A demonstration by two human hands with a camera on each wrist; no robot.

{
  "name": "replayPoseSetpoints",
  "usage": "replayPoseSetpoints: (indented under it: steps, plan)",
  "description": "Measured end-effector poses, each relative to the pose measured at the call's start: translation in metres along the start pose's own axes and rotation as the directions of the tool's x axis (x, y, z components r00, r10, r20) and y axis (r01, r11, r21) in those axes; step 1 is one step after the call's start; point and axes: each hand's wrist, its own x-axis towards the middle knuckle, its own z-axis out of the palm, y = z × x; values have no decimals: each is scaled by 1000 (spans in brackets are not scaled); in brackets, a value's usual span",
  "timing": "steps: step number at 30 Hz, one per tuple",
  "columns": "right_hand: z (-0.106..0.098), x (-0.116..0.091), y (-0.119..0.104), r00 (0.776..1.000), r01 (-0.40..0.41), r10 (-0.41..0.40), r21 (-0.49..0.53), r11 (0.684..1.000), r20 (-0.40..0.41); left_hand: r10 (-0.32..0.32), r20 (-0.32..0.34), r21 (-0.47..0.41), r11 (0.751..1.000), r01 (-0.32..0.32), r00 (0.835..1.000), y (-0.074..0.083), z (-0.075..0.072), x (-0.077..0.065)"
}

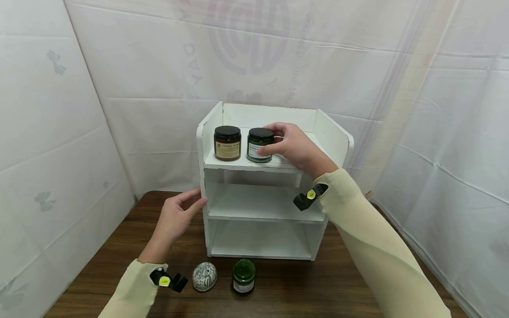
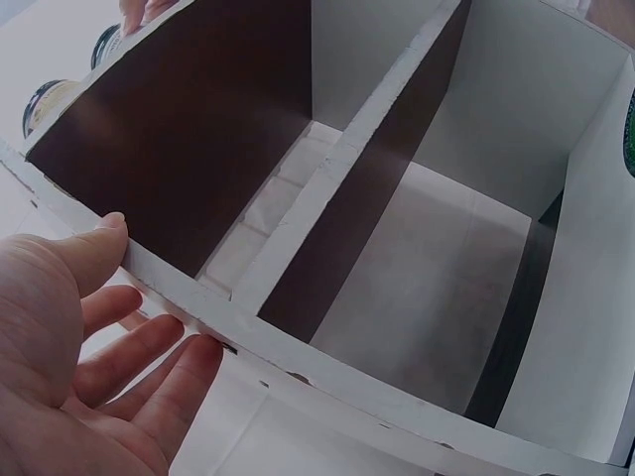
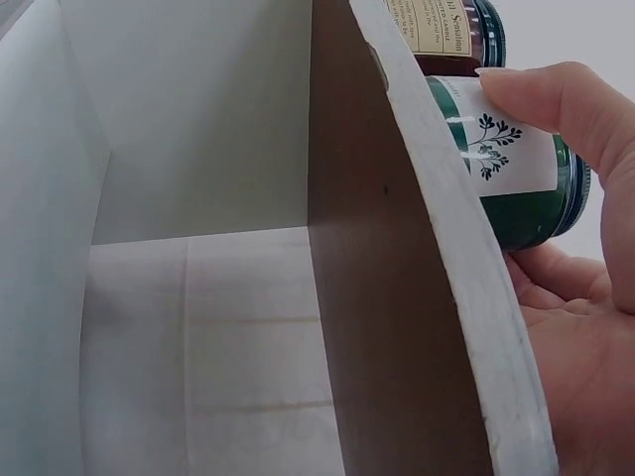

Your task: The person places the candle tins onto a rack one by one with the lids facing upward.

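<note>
On the top shelf of a white wooden rack, my right hand grips a green glass candle jar with a black lid and white label. The thumb lies across its label and the fingers reach round the other side. Just left of it stands an amber candle jar with a black lid and tan label. My left hand rests at the rack's left side panel, thumb on the front edge and loosely extended fingers along the outer side.
In front of the rack, on the dark wooden table, are a grey-and-white patterned domed object and another green jar with a white label. White sheeting hangs behind and at both sides.
</note>
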Motion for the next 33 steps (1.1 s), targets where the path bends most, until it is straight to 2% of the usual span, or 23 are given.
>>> replayPoseSetpoints:
  steps: [13, 26, 33]
  plan:
    - [-1, -3, 1, 1000, -4, 4, -26, 1000, -5, 1, 13, -1, 1000, -1, 1000, -1, 2, 1]
    - [-8, -20, -2, 998, -43, 39, -76, 996, -55, -4, 12, -5, 1000, 4, 1000, 2, 3, -1]
    - [-12, -32, 1, 995, -12, 9, -24, 1000, -102, -2, 8, 3, 1000, 2, 1000, 2, 2, -1]
